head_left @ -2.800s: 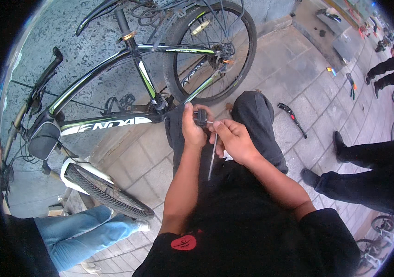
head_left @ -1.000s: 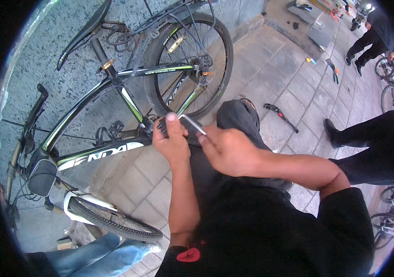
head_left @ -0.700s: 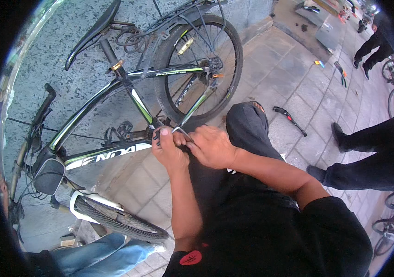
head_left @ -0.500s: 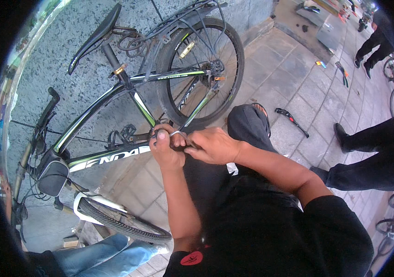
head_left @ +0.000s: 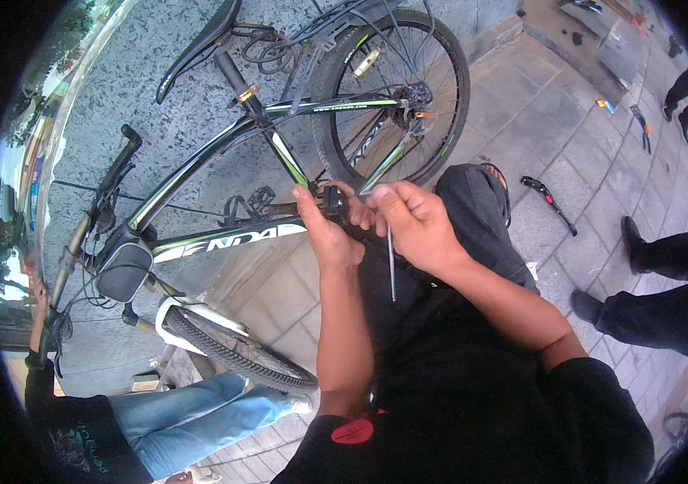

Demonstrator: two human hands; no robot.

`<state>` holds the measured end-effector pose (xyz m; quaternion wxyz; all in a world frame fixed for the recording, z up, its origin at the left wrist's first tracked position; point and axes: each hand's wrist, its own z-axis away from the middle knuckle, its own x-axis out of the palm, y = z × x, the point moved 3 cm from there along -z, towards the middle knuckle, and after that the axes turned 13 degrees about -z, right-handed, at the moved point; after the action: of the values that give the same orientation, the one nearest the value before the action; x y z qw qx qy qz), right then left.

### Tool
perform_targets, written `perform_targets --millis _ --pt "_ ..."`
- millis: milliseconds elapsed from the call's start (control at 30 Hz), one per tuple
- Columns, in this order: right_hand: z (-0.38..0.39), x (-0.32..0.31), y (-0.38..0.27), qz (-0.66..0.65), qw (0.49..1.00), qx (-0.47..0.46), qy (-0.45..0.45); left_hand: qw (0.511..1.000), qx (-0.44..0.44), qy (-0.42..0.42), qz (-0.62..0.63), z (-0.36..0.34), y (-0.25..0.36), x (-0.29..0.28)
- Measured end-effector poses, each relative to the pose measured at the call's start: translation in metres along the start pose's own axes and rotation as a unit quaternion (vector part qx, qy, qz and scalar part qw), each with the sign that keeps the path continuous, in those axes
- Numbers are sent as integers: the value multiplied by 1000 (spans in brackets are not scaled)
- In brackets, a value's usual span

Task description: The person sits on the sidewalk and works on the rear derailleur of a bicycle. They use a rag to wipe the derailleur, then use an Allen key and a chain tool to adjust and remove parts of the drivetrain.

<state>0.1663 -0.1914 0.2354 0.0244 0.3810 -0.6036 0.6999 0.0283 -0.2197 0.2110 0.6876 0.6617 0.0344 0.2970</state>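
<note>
Two bare hands are working close together over the person's lap, and the hold on the tool is what is changing. The right grip [head_left: 423, 230] is now pinching the upper end of a thin metal rod [head_left: 393, 270] between closed thumb and fingers; a moment ago that hand was covering the rod's long leg, and the bend was showing between the hands. Now the long leg is hanging free toward 6 o'clock, much as it was in the oldest view.

The left grip [head_left: 336, 238] is closing partway around a small black part [head_left: 334, 202], its thumb standing at the part's 9 o'clock side and its fingers curling behind. The part is showing more plainly than it was half a second ago. It is sitting just off the right fingertips, toward 10 o'clock. Those fingers are hiding the rod's near end, so whether it is seated in the part cannot be told. This is looking like a fresh hold between turns of the rod, with the fitting work seemingly continuing.

The bicycle [head_left: 287, 157] is leaning beyond the hands, toward 10 o'clock. A black bar with a red mark [head_left: 549, 203] is lying on the paving [head_left: 521, 129], between 2 and 3 o'clock from the right grip.
</note>
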Motion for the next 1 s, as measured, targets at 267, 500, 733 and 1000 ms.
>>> perform_targets --millis 267,500,733,1000 --pt "6 -37 -57 -87 995 -8 47 990 19 -76 113 1 -5 -6" --pt "25 -64 -50 -179 979 9 94 989 130 -48 58 1 -18 -3" --pt "40 -71 -29 -177 977 6 119 987 129 -61 75 -2 -40 -4" --pt "55 -75 -13 -195 971 -5 137 990 115 -50 65 -2 -38 0"
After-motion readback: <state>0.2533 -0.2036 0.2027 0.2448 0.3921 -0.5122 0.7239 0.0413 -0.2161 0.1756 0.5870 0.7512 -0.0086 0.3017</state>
